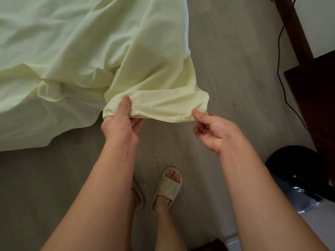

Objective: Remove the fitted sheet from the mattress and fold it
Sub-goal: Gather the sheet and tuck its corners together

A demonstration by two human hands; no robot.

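The sheet (87, 51) is soft, matt, pale yellow-green cloth, creased all over, with a gathered hem where the left hand (120, 122) and right hand (210, 128) pinch it. Right of the sheet, the floor (226, 69) is matt grey with a faint wood-grain look. Beyond the floor, the furniture (315, 91) is dark brown wood with a dull sheen. Below the sheet, the slippers (167, 189) look like matt, ribbed, cream foam or rubber
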